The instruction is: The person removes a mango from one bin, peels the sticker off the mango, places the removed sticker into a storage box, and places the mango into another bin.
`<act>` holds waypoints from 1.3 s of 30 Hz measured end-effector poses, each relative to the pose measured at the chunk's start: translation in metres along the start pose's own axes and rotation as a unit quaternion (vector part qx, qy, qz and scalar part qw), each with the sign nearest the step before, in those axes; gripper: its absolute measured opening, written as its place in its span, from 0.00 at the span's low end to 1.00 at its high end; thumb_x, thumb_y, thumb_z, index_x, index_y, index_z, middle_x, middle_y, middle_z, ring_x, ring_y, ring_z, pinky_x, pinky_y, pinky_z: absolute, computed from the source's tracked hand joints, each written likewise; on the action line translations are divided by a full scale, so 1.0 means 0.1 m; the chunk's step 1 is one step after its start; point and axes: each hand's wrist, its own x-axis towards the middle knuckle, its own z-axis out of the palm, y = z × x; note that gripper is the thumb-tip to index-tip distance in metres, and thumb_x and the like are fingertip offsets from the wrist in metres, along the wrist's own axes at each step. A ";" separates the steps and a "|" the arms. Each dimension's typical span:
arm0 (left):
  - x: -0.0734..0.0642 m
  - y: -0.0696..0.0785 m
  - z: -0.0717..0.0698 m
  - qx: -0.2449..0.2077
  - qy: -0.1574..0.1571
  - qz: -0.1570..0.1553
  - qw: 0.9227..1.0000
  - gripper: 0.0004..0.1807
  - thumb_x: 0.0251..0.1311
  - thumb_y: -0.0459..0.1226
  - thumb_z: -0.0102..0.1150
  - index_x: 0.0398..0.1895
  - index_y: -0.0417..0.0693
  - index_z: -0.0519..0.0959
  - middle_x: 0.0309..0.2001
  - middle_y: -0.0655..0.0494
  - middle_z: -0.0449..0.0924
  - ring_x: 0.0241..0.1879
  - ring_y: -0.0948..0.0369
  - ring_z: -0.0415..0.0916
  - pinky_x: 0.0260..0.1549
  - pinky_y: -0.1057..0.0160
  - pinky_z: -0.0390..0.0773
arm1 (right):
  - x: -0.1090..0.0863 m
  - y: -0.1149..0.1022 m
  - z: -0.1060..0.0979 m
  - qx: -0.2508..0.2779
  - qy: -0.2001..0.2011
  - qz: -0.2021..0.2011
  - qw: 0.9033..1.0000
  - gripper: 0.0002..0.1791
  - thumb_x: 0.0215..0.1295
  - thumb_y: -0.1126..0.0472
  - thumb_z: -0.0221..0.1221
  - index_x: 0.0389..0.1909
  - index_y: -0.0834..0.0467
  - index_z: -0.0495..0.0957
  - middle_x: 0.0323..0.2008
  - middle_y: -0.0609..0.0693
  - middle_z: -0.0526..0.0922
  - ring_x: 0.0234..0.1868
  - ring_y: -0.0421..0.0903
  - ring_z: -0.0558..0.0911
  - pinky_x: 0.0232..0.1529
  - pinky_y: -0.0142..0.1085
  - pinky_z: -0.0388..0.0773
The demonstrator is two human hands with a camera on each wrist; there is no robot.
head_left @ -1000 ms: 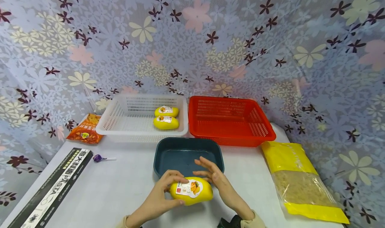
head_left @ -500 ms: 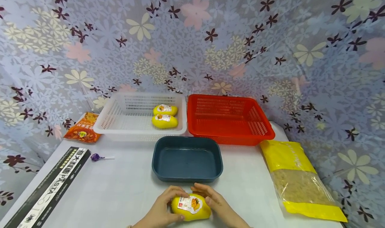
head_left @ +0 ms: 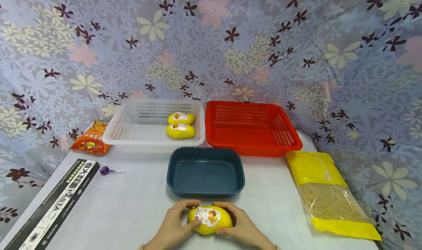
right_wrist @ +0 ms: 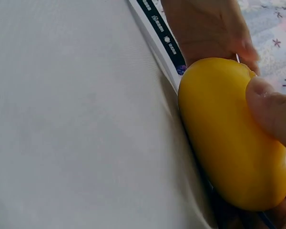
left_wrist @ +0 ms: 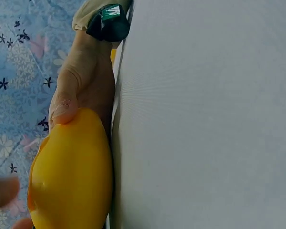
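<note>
A yellow mango (head_left: 215,220) with a white printed label lies between my hands near the front of the table. From the left, my left hand (head_left: 174,222) holds one end, its thumb over the label. My right hand (head_left: 242,224) grips the other end, thumb on the near side and fingers behind. In the right wrist view, the right thumb (right_wrist: 269,107) presses the mango's smooth side. The mango appears low over the tablecloth in the left wrist view; I cannot tell whether it touches. Just beyond the hands stands a dark teal tray (head_left: 206,193).
Two labelled mangoes (head_left: 180,131) lie in a white basket (head_left: 132,145) at the back. Beside it is a red basket (head_left: 254,149). A snack bag (head_left: 92,138), pasta box (head_left: 52,206) and lollipop (head_left: 105,170) lie left; a yellow pouch (head_left: 329,195) lies right.
The mango and both hands have come toward the table's front, away from the teal tray. My right hand, earlier with spread fingers beside the mango, now grips its right end.
</note>
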 end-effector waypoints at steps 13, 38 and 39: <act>0.06 0.10 0.02 0.127 0.074 -0.035 0.988 0.04 0.58 0.45 0.65 0.35 0.64 0.85 0.39 0.70 0.83 0.38 0.68 0.77 0.32 0.72 0.74 | 0.01 0.04 0.00 0.005 -0.001 -0.023 1.000 0.34 0.55 0.57 0.69 0.64 0.54 0.69 0.63 0.53 0.74 0.59 0.32 0.73 0.60 0.20 0.66; 0.08 0.56 -0.16 -0.130 -0.031 0.098 0.986 0.04 0.64 0.35 0.59 0.32 0.45 0.80 0.37 0.53 0.78 0.38 0.68 0.71 0.36 0.69 0.74 | 0.01 -0.01 0.01 -0.114 -0.004 -0.090 0.989 0.34 0.59 0.52 0.66 0.67 0.53 0.68 0.63 0.51 0.76 0.59 0.38 0.76 0.60 0.26 0.72; 0.10 0.63 -0.20 -0.124 -0.021 0.136 0.983 0.03 0.64 0.34 0.58 0.32 0.46 0.80 0.38 0.53 0.79 0.40 0.67 0.72 0.38 0.68 0.75 | 0.01 -0.01 0.01 -0.116 0.002 -0.091 0.989 0.35 0.58 0.52 0.67 0.66 0.53 0.68 0.63 0.51 0.76 0.59 0.38 0.76 0.60 0.27 0.72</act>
